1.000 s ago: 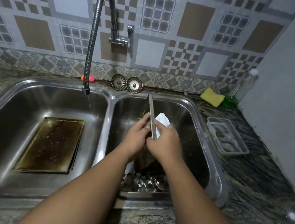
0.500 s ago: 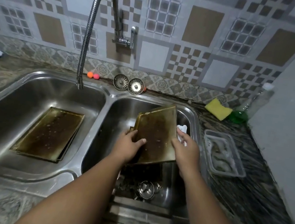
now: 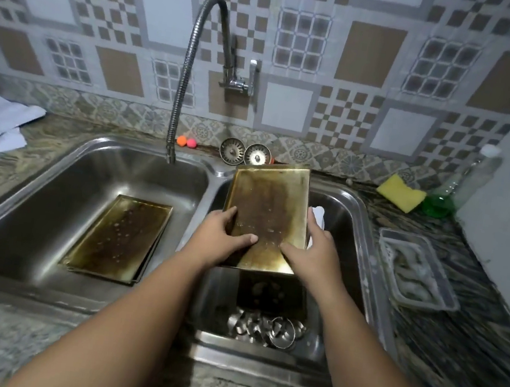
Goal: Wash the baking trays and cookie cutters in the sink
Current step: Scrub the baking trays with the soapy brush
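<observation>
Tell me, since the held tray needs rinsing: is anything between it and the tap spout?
Nothing visible: open air runs from the held tray to the spout. A second tray lies flat in the left basin.

Your view is dim and cool, lit softly from above. Pale sheen streaks the sink (image 3: pixel 57 169) walls; the right basin under the tray (image 3: pixel 268 214) lies in shadow. Tiles (image 3: pixel 373 56) smear with blur, and the tabletop (image 3: pixel 467 364) streaks and bends toward the edges.

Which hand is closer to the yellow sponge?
Right. The right hand holds the baking tray by its right edge, on the side of the yellow sponge; the left hand holds the left edge, farther away.
</observation>
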